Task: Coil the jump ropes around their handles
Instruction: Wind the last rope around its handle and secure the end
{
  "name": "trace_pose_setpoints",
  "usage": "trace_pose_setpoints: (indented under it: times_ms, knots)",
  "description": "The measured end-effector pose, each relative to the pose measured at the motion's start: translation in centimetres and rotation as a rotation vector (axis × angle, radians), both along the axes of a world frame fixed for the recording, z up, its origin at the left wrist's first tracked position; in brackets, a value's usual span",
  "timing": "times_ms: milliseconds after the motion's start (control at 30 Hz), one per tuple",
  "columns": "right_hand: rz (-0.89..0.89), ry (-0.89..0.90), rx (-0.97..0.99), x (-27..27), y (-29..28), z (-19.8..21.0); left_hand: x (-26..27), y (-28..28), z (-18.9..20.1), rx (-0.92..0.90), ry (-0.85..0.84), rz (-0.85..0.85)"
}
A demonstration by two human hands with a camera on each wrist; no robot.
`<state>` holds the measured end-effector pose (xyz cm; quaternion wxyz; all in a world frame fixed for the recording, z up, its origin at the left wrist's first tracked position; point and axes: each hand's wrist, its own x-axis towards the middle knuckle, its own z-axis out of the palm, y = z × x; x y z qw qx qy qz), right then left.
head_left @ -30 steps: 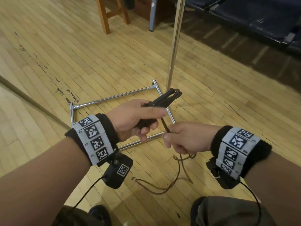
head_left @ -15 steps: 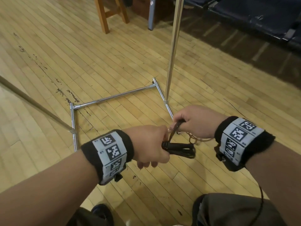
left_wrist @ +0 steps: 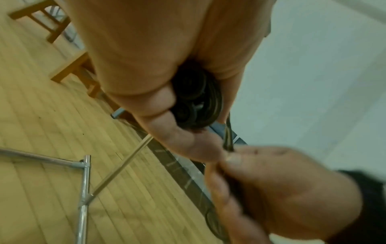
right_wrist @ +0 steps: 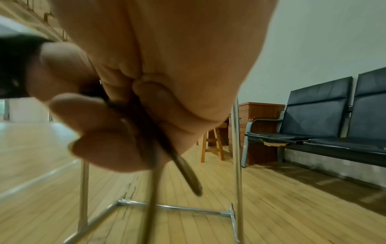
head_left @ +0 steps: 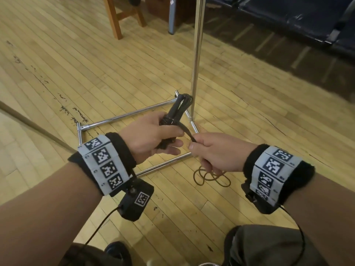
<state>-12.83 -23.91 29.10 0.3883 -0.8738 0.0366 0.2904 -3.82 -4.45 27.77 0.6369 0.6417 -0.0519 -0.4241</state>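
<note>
The left hand [head_left: 153, 135] is wrapped around the dark handles [head_left: 173, 114], keeping them steady as a core, while the right hand [head_left: 213, 150] pinches the jump rope [head_left: 189, 132] just beside them, so it can feed turns. Slack lies looped on the near floor [head_left: 96, 60].

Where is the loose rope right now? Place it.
In the head view, the loose rope hangs in loops beneath the right hand, above the wooden floor, right of the metal frame.
</note>
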Motion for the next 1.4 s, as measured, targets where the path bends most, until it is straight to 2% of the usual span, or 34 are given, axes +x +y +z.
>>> trace_pose_setpoints:
  times_ms: [133,267,333,500,633,700,767,833,900,967,1067,1167,1267,1400]
  knots:
    - [-0.026,0.014,0.028,0.2,-0.6,-0.7,-0.3,-0.1,0.8,-0.153,0.069,-0.132]
    - [-0.015,-0.11,0.038,0.8,-0.7,-0.9,-0.3,-0.5,1.6,-0.198,0.128,0.04]
    - [-0.05,-0.101,0.035,1.0,-1.2,-1.2,0.0,-0.3,2.0,-0.239,0.124,0.112]
    - [-0.013,-0.024,-0.288,1.6,-4.0,-2.5,0.5,0.6,2.4,-0.207,0.006,0.194]
    - [-0.028,0.256,-0.589,1.6,-6.0,-3.4,1.7,2.1,2.8,-0.186,-0.104,0.222]
    - [0.008,0.251,-0.625,1.9,-5.8,-2.8,1.8,2.4,2.5,-0.125,-0.146,0.175]
    - [0.043,0.101,-0.487,2.6,-4.4,-1.1,1.2,2.0,2.0,-0.065,-0.169,0.088]
    - [0.035,-0.074,-0.194,3.1,-2.0,0.6,0.5,1.1,1.6,-0.05,-0.19,-0.007]
    - [0.005,-0.148,0.16,3.2,0.1,1.4,0.0,0.4,1.6,-0.07,-0.203,-0.05]
    - [-0.033,-0.151,0.349,2.9,1.2,1.4,-0.2,0.2,1.8,-0.098,-0.187,-0.046]
    - [-0.073,-0.132,0.363,2.6,1.6,1.1,0.1,0.9,1.9,-0.132,-0.141,-0.001]
    - [-0.095,-0.132,0.303,2.5,1.1,1.1,0.4,1.3,1.9,-0.056,-0.182,0.048]
    - [-0.099,-0.154,0.252,2.4,0.5,1.6,0.5,1.1,1.8,0.002,-0.147,0.105]
    - [-0.096,-0.103,0.31,2.0,0.3,1.8,0.2,0.5,1.3,0.006,-0.136,0.064]
